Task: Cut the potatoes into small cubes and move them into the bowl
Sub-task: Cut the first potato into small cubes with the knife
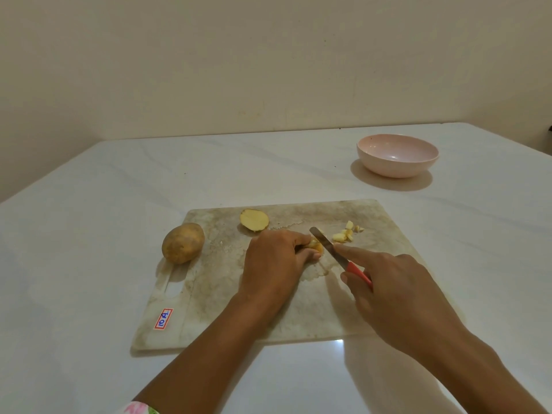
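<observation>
The left hand (274,258) is curled over a potato piece (316,245) near the middle of the board (227,294), its fingertips pinning the piece down so that only a yellow edge shows past them. The right hand (394,291) grips the red handle of the knife (328,248), with the forefinger laid straight along the back of the blade.

The next cut turns on how blade and piece lie. The blade runs on a slant, from the handle at the near right up to its tip at the far left, and it stands just to the right of the piece, close against the left fingertips. I cannot tell whether the edge is already in the potato. The cut should fall on the exposed right end, which means those fingertips have little room.

The cubes (346,234) already cut sit in a small heap just right of the blade. A half (254,219) lies cut face up at the far edge of the board, and a whole potato (182,242) rests at its left edge.

The bowl (397,155) stands on the counter (89,234), well beyond the board to the far right (nearer the knife hand), and looks empty.
</observation>
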